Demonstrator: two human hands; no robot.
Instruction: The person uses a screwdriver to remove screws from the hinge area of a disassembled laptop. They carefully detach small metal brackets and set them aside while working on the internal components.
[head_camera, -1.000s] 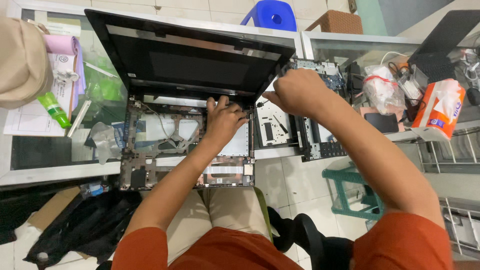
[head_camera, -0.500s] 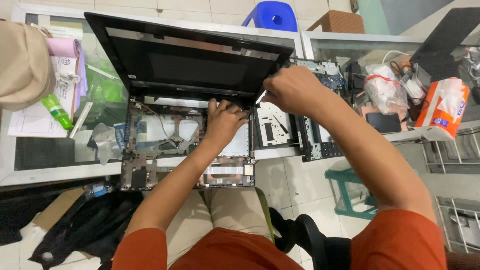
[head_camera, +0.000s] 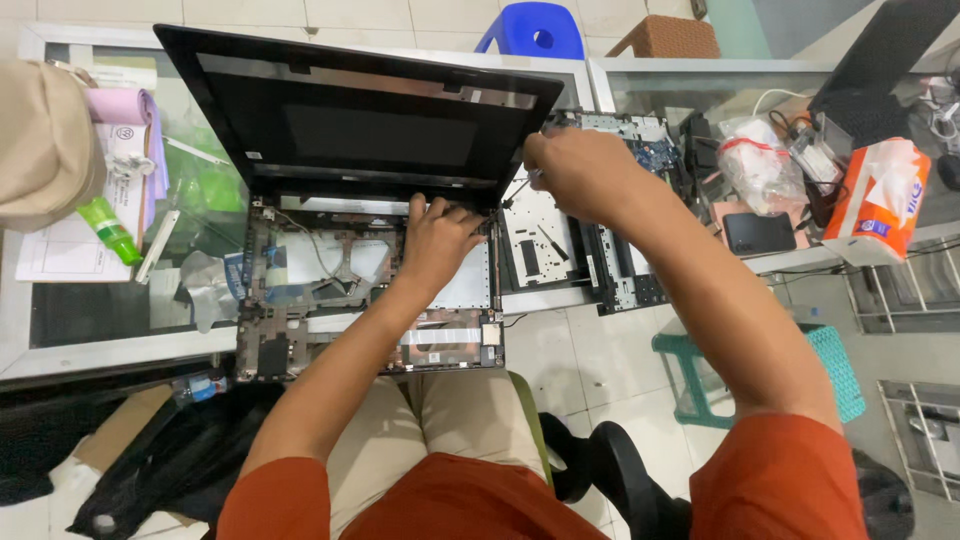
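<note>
Left hand (head_camera: 438, 238) stretched forward from a bent elbow, palm down and fingers spread flat, gripping nothing, pressing on the opened laptop base (head_camera: 365, 290) just below the hinge of the tilted-back screen (head_camera: 360, 120). Right hand (head_camera: 580, 175) raised at the screen's lower right corner, clenched around a thin screwdriver (head_camera: 518, 188) whose tip points down at the hinge. Compared with half a second ago, right hand slightly higher against that corner, left hand unmoved.
</note>
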